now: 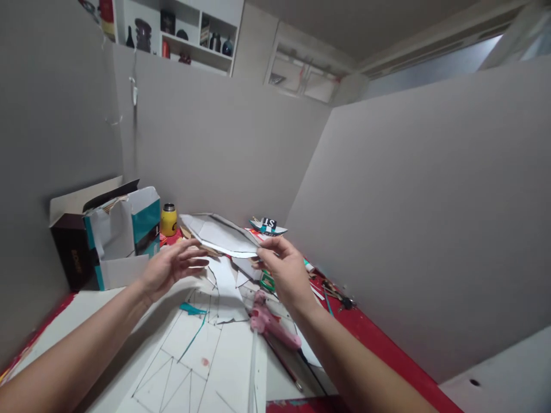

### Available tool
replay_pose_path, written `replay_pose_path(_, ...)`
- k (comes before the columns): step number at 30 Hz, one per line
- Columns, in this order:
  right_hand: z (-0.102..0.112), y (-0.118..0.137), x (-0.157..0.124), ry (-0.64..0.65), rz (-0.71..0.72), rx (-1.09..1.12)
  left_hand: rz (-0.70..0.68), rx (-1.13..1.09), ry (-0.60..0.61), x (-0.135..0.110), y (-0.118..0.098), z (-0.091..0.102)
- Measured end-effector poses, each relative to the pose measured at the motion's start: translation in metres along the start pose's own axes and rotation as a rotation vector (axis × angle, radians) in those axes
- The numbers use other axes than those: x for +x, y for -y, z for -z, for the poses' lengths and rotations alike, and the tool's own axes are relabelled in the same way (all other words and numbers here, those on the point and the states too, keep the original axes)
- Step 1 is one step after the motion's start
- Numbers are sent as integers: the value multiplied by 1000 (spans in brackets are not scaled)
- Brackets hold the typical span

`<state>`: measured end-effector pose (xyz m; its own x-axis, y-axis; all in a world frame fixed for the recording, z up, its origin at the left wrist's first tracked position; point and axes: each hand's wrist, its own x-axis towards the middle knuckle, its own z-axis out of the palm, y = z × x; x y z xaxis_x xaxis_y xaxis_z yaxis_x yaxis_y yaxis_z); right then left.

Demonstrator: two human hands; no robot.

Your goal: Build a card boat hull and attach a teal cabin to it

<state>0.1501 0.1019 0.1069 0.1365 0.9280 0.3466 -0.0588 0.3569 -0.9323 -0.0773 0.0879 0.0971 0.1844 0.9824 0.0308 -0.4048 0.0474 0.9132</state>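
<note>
My right hand (284, 267) pinches the right tip of a folded white cardboard shape (224, 232), long and pointed like a boat hull, with dark edge lines. The shape is held up above the work surface. My left hand (176, 265) is just below its left side, fingers stretched out and apart; it does not grip the shape. Beneath the hands lie white paper scraps (228, 292) and a white sheet with drawn pencil lines (181, 367). A pink glue gun (275, 330) rests below my right hand, beside green scissor handles (267, 281).
An opened carton (114, 241) stands at the left, with a yellow bottle (169, 219) beside it. A small boat-like model (269, 225) sits at the back. A pencil (286, 367) and teal scraps (192, 310) lie in front. Grey partitions (215, 143) enclose the table.
</note>
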Motion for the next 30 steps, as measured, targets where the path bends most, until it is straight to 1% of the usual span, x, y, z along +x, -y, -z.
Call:
replay_pose_path(2, -4, -7, 0, -7, -13, 43, -40, 20, 76, -3, 6, -8)
replay_pose_path(4, -11, -13, -7, 3, -39, 74, -69, 3, 157, -10, 12, -20)
replay_pose_path(5, -14, -15, -11, 11, -51, 84, -78, -18, 149, -14, 15, -26)
replay_pose_path(7, -21, -19, -23, 39, -78, 107, -99, -30, 77, -20, 18, -36)
replay_pose_path(9, -26, -21, -35, 106, -122, 127, -109, -1, -45, -21, 21, -40)
replay_pose_path(11, -27, -21, -43, 233, -189, 123, -112, 37, -164, -20, 22, -39)
replay_pose_path(13, -24, -19, -47, 351, -227, 71, -116, 59, -241, -19, 22, -36)
replay_pose_path(14, -21, -18, -47, 373, -221, 37, -119, 66, -257, -18, 22, -35)
replay_pose_path(16, -15, -14, -44, 333, -162, -12, -124, 93, -263, -17, 21, -33)
replay_pose_path(18, -9, -10, -40, 258, -87, -20, -137, 142, -258, -17, 19, -32)
replay_pose_path(19, -6, -8, -37, 239, -60, -18, -147, 168, -248, -18, 19, -32)
replay_pose_path(23, -3, -2, -27, 211, 28, -22, -170, 259, -188, -21, 20, -34)
replay_pose_path(27, -6, 1, -16, 181, 120, -12, -92, 266, -71, -26, 23, -37)
replay_pose_path(30, -7, 5, -10, 217, 150, 35, -28, 256, -4, -27, 26, -39)
